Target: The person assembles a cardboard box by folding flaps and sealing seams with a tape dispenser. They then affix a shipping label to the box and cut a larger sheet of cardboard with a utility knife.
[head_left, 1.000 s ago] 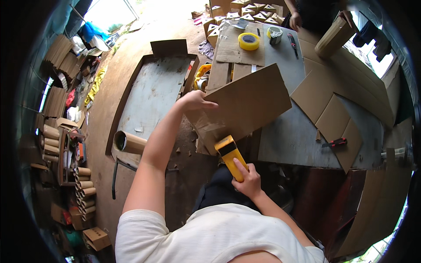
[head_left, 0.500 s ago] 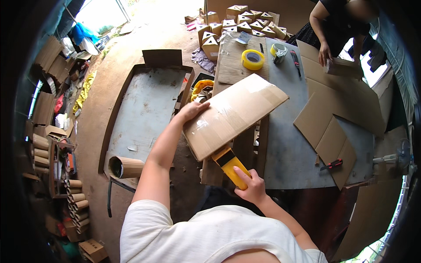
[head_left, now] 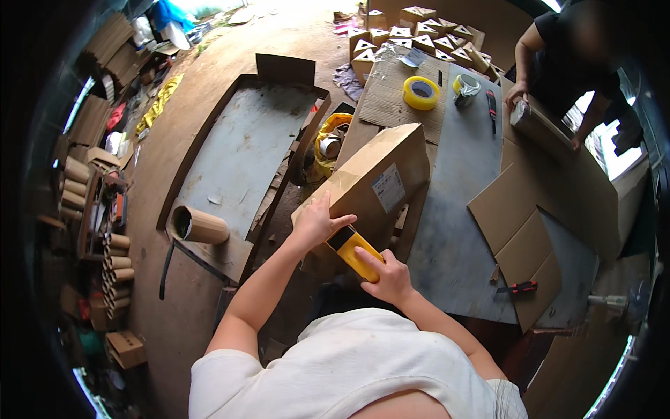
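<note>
A long brown cardboard box [head_left: 373, 178] with a white label lies tilted over the near edge of the grey work table [head_left: 453, 237]. My left hand [head_left: 315, 222] presses flat on the box's near end. My right hand [head_left: 388, 276] grips a yellow and black tape dispenser [head_left: 352, 250], whose black head touches the box's near end, right beside my left hand.
On the table lie a yellow tape roll [head_left: 421, 93], a second tape roll [head_left: 465, 86], flat cardboard sheets [head_left: 520, 234] and a red-handled tool [head_left: 518, 286]. Another person's hands [head_left: 518, 92] work at the far right. A cardboard tube [head_left: 199, 225] lies on a low grey platform [head_left: 237, 150] to the left.
The box has been turned and lowered from a broad face toward me to its end toward me. My right hand brought the dispenser up against that end.
</note>
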Available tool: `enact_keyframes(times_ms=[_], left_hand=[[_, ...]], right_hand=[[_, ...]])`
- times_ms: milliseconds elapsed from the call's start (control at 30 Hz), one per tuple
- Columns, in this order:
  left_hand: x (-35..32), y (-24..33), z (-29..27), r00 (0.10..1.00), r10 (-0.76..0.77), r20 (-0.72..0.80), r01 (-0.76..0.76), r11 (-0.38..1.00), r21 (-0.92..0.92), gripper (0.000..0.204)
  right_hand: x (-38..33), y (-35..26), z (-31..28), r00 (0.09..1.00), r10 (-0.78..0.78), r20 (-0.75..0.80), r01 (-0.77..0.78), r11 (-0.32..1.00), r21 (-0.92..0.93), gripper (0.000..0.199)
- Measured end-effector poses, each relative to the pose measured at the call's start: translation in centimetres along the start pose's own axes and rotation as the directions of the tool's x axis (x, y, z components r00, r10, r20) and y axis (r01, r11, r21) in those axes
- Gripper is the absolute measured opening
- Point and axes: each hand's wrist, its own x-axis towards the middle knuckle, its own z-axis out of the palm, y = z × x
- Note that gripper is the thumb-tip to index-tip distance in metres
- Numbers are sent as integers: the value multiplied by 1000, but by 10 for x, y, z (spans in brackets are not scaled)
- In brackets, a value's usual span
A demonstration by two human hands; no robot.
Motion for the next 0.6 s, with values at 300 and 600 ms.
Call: enact_keyframes(times_ms=[300, 600], left_hand=[[17, -11, -21, 996, -76, 56, 72, 994, 76, 78], [65, -87, -73, 945, -28, 326, 188, 861, -472, 42]], right_hand=[[-68, 47, -7, 991, 18, 129, -17, 1000, -5, 70], [-45, 15, -6, 996, -59, 62, 57, 998, 30, 77]])
